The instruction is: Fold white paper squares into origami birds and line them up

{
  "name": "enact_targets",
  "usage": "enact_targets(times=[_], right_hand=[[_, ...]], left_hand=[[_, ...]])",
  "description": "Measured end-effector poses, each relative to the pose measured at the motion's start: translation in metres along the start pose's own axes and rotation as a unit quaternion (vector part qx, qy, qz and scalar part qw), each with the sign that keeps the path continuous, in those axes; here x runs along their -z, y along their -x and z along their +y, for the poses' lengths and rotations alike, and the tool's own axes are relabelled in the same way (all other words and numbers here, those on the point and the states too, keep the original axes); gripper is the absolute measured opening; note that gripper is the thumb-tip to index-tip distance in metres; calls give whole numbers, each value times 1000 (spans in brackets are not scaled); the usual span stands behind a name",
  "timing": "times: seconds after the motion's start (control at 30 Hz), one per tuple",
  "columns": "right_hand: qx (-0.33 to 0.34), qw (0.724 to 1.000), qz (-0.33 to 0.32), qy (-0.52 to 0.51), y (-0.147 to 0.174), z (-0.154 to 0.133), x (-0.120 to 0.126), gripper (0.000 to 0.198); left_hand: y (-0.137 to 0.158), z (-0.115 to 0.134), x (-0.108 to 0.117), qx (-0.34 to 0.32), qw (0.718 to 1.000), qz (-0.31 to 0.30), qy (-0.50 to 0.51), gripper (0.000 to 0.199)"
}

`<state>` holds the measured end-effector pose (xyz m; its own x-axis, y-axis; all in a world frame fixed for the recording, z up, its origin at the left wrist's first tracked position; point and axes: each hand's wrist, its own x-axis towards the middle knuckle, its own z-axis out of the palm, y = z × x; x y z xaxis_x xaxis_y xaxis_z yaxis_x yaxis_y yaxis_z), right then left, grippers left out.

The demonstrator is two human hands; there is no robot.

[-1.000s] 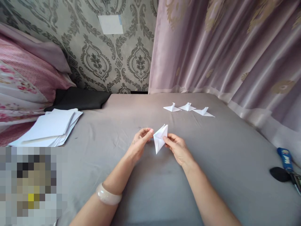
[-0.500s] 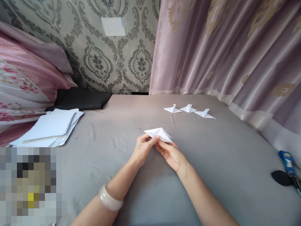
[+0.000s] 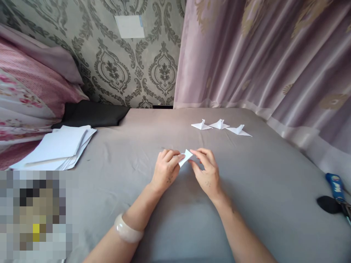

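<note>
A small folded white paper (image 3: 187, 155) shows between my two hands, one pointed corner facing up and to the right. My left hand (image 3: 166, 168) grips its left part between thumb and fingers, which cover much of it. Close by the paper's right corner is my right hand (image 3: 206, 171), its thumb and fingertips apart; an index fingertip is at that corner, perhaps just touching it. Farther back on the grey cloth stand three folded white paper figures, a left one (image 3: 202, 125), a middle one (image 3: 219, 125) and a right one (image 3: 239, 130).
Loose white sheets (image 3: 59, 144) are stacked at the left, in front of a black folded item (image 3: 93, 113). A blue-wrapped object (image 3: 335, 184) and a black rounded thing (image 3: 329, 205) lie at the right edge. Pink curtains (image 3: 233, 54) hang behind the grey-covered surface (image 3: 137, 204).
The folded paper has turned, and less of it shows. My left hand has shifted its hold over the left part. My right hand has let go and opened beside the paper.
</note>
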<state>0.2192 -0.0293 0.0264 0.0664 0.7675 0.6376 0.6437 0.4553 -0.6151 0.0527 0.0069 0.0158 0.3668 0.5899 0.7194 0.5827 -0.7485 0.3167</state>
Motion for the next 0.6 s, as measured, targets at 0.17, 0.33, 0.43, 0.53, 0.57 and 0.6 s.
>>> enact_targets(times=[0.17,0.33,0.43,0.53,0.57,0.6], right_hand=[[72,992,-2,101,3,5,-2,23],[71,976,-89,187,8,8,-2,26],[17,952,-222,208,9,8,2,24],[-64,932,-317,161,7,9,8,21],[-85,930,-328,143,6,9,10,21],[-98,929,-333,129,5,9,12,22]], left_hand=[[0,4,3,-75,994,-19,-83,22],[2,3,-1,-58,988,-98,-105,23],[3,1,-3,-25,969,-231,-79,24],[4,-3,1,31,948,-318,7,24],[3,-4,3,51,943,-327,40,25],[3,-6,6,67,939,-331,70,27]])
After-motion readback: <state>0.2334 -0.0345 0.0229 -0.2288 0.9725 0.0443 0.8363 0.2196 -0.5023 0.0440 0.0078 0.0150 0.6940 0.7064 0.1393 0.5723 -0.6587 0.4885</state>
